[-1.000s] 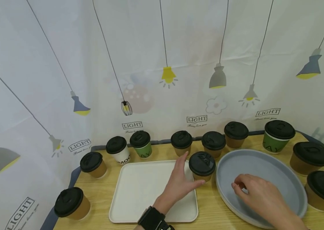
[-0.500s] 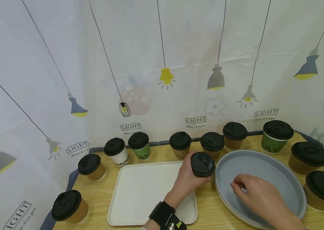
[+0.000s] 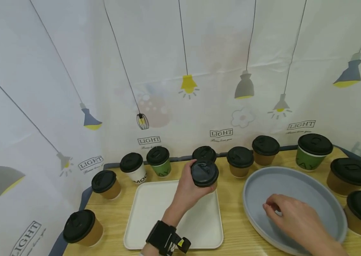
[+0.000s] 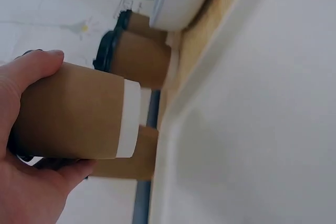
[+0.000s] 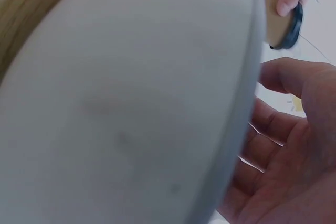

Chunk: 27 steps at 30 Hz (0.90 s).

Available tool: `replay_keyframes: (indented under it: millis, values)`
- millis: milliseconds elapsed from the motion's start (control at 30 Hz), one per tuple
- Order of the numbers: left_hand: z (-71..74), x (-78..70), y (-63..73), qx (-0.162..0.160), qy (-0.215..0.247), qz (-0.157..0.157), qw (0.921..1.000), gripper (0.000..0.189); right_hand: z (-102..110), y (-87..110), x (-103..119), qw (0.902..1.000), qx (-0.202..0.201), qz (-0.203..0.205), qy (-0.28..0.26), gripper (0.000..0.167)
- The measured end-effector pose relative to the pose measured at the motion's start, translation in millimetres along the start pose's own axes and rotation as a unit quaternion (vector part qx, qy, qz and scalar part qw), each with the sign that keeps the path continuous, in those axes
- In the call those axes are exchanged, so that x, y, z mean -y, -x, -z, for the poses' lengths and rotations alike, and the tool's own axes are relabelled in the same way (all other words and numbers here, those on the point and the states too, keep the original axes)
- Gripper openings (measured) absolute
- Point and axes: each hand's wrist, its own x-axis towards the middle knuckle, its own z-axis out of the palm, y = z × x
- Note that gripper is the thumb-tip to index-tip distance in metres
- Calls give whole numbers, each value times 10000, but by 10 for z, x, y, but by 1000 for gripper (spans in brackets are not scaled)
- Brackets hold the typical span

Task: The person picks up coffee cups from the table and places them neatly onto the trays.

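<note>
Gripping a black-lidded brown paper cup (image 4: pixel 73 111) in the curled left hand (image 3: pixel 187 191), near the one o'clock corner of the cream rectangular tray (image 3: pixel 148 220). At three o'clock, over the round grey tray (image 3: pixel 281 180), with right hand (image 3: pixel 292 217) loosely curled; hard to say whether touching.

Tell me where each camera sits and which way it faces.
Head: worn on the head, facing forward and down at the white tray and grey tray; left hand and right hand show.
Left wrist: on that wrist, facing the held brown cup; left hand shows.
Right wrist: on that wrist, facing the grey tray; right hand and part of left hand show.
Head and left wrist share the brown cup.
</note>
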Motion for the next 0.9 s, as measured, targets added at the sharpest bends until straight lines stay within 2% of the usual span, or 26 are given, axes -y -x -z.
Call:
replay_keyframes:
  millis: [133, 333, 533, 667, 800, 900]
  values:
    - [50, 170, -41, 128, 60, 70, 9999, 97, 6, -15, -3, 9999, 114, -51, 10, 10]
    - [22, 362, -61, 351, 76, 239, 9991, 97, -5, -22, 13, 9996, 255, -81, -47, 11]
    - [5, 384, -88, 426, 66, 268, 9987, 101, 8, -29, 20, 9999, 147, -62, -22, 11]
    - [22, 397, -70, 442, -72, 291, 9986, 122, 8, -45, 83, 9998, 201, -44, 76, 13]
    - [143, 387, 52, 490, 94, 553, 9972, 141, -42, -72, 265, 9995, 291, 34, 142, 13]
    - [291, 347, 161, 551, 209, 724, 9956, 134, -106, -77, 439, 9996, 168, 222, 77, 9]
